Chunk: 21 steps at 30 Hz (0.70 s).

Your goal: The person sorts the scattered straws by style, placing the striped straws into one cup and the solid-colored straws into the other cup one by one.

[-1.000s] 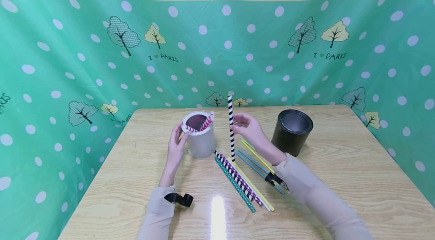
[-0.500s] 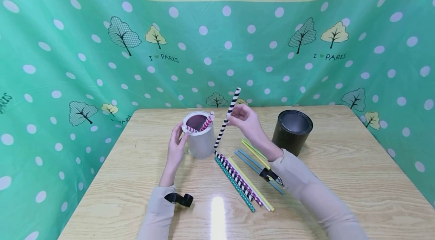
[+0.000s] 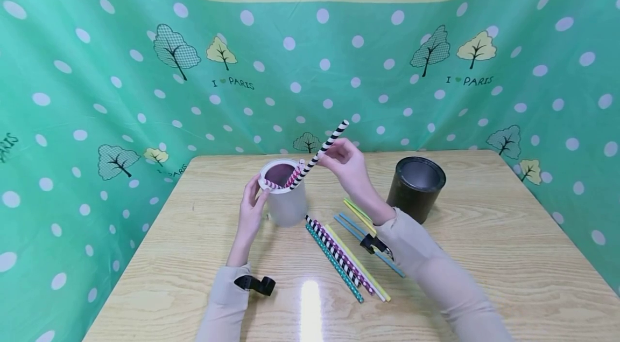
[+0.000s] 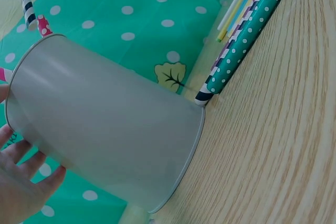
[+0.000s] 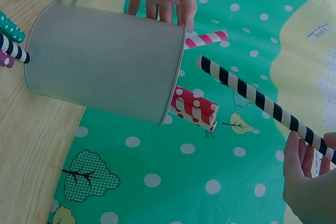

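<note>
My right hand (image 3: 346,164) pinches a black-and-white striped paper straw (image 3: 330,144) and holds it slanted up to the right. Its lower end overlaps the near rim of a light grey canister (image 3: 287,207) in the head view; the right wrist view shows that end (image 5: 206,65) just beyond the open mouth. Red-and-white and pink-striped straws (image 5: 195,107) stick out of the canister. Upright on the table, the canister has my left hand (image 3: 252,207) around its left side near the rim, fingers (image 4: 32,165) spread against the wall.
Several straws lie side by side in front of the canister, among them a teal dotted one (image 3: 335,263) and a yellow one (image 3: 360,265). Blue straws (image 3: 387,262) lie under the right forearm. A black canister (image 3: 411,196) stands at the right.
My right hand has raised the striped straw and moved it left, tilting it from upright to slanted, with its lower end now at the grey canister's rim. The left hand stays put.
</note>
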Tool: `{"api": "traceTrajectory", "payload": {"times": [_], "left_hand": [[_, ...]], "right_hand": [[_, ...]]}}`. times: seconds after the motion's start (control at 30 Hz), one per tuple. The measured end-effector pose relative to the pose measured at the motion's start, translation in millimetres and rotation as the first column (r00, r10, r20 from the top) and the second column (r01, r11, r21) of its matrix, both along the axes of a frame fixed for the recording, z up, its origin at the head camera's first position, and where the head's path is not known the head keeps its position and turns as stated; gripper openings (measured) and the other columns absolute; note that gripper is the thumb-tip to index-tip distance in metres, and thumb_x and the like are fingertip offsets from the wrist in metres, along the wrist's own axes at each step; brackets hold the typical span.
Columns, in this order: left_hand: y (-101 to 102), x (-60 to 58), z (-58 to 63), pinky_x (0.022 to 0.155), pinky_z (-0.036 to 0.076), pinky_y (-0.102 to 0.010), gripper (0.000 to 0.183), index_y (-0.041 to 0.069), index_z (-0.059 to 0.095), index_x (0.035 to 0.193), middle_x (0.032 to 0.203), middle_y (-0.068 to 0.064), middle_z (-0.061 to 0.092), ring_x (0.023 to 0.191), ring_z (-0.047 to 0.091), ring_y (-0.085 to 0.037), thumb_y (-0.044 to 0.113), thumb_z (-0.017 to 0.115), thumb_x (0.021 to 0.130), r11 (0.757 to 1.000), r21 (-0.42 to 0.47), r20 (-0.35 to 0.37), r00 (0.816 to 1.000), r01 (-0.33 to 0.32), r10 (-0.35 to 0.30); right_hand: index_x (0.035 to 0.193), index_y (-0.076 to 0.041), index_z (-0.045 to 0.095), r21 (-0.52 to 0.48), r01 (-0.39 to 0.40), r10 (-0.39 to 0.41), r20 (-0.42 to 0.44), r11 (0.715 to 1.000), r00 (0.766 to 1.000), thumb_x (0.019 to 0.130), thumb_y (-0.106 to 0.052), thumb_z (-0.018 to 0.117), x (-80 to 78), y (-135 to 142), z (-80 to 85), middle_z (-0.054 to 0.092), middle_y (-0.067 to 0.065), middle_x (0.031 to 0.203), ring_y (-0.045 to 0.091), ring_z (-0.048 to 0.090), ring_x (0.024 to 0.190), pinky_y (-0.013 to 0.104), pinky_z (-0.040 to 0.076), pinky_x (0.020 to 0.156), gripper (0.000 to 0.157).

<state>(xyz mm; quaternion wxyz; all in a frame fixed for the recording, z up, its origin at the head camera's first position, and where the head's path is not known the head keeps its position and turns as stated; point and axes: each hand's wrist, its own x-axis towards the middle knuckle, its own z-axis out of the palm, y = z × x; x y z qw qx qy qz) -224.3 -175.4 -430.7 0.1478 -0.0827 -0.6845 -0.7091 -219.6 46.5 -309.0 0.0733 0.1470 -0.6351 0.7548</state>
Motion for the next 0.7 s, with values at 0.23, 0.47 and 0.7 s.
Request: {"api": "traceTrajectory", "payload": {"times": [0.23,0.47,0.7], "left_hand": [[0,-0.4,0.0,0.107,0.023,-0.04,0.047,0.0,0.03,0.133,0.141,-0.015,0.029,0.13,0.024,-0.024,0.007,0.048,0.09,1.0,-0.003,-0.001,1.0,-0.007,0.007],[0,0.1,0.6,0.107,0.022,-0.043,0.047,0.001,0.03,0.133,0.141,-0.016,0.029,0.13,0.024,-0.026,0.008,0.048,0.09,1.0,-0.009,-0.003,1.0,-0.007,0.007],[1,2.6,4.9,0.107,0.02,-0.045,0.048,0.002,0.029,0.134,0.141,-0.016,0.028,0.13,0.024,-0.025,0.008,0.048,0.091,1.0,-0.02,0.015,1.0,-0.005,0.005]], "right_hand": [[0.096,0.006,0.049,0.018,0.034,-0.032,-0.064,0.999,0.997,0.078,0.004,0.062,-4.5,-6,-3.4,0.058,0.001,0.084,0.01,0.058,0.077,0.029,0.052,0.078,0.022],[0.094,0.005,0.051,0.056,0.055,-0.051,-0.071,0.997,0.996,0.077,0.005,0.062,-6.7,-12,-7.2,0.058,0.005,0.086,0.01,0.057,0.08,0.027,0.051,0.078,0.021],[0.096,0.004,0.05,0.068,0.048,-0.045,-0.047,0.997,0.998,0.077,0.004,0.062,-9.8,-19,-9.5,0.058,0.01,0.091,0.013,0.056,0.085,0.028,0.051,0.081,0.022]]}}
